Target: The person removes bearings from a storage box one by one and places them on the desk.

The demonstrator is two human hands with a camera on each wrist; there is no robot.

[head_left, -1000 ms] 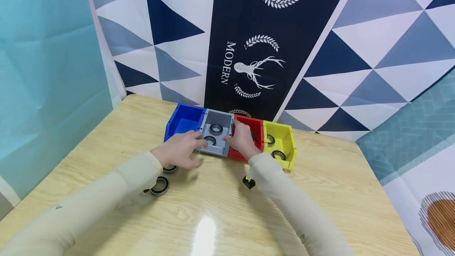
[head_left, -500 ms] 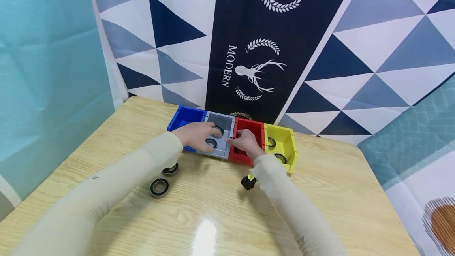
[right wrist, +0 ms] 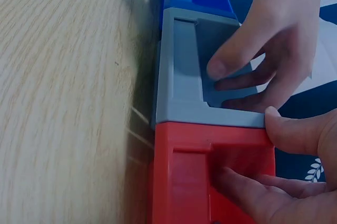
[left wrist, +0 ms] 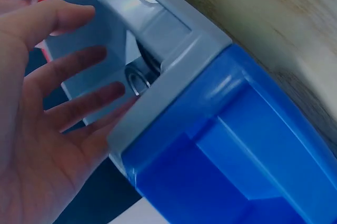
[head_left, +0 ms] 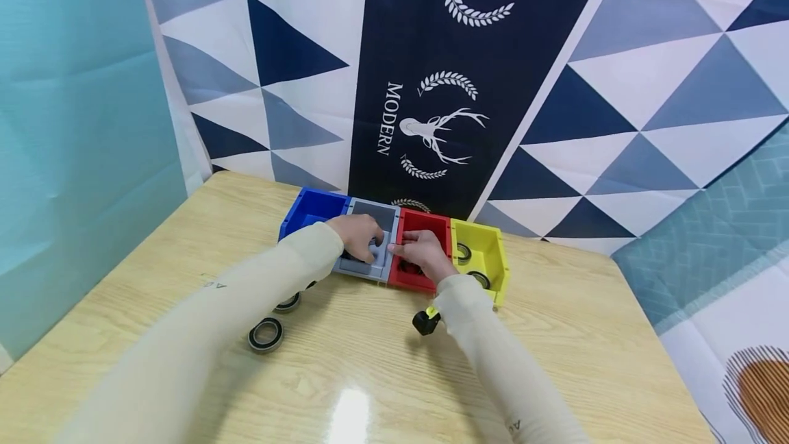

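Observation:
My left hand (head_left: pixel 357 235) reaches over the grey bin (head_left: pixel 379 273), its fingers spread inside in the left wrist view. Near its fingertips a ball bearing (left wrist: pixel 138 79) leans in that bin, partly hidden by the wall. My right hand (head_left: pixel 425 252) is at the red bin (head_left: pixel 425 221); its thumb touches the rim where the grey and red bins meet, and its fingers reach loosely into the red one. Dark ring shapes (head_left: pixel 409 266) show beneath that hand. The left hand covers most of what lies in the grey bin.
A blue bin (head_left: pixel 314 204) adjoins the grey one on the left; a yellow bin (head_left: pixel 498 252) holding bearings (head_left: pixel 478 279) ends the row. Two bearings, one (head_left: pixel 266 335) nearer, lie on the wooden table (head_left: pixel 308 375) under the left sleeve. A patterned cloth (head_left: pixel 296 108) hangs behind.
My left hand has moved right, from in front of the blue and grey bins to inside the grey bin. My right hand has lowered slightly at the red bin, fingers inside it.

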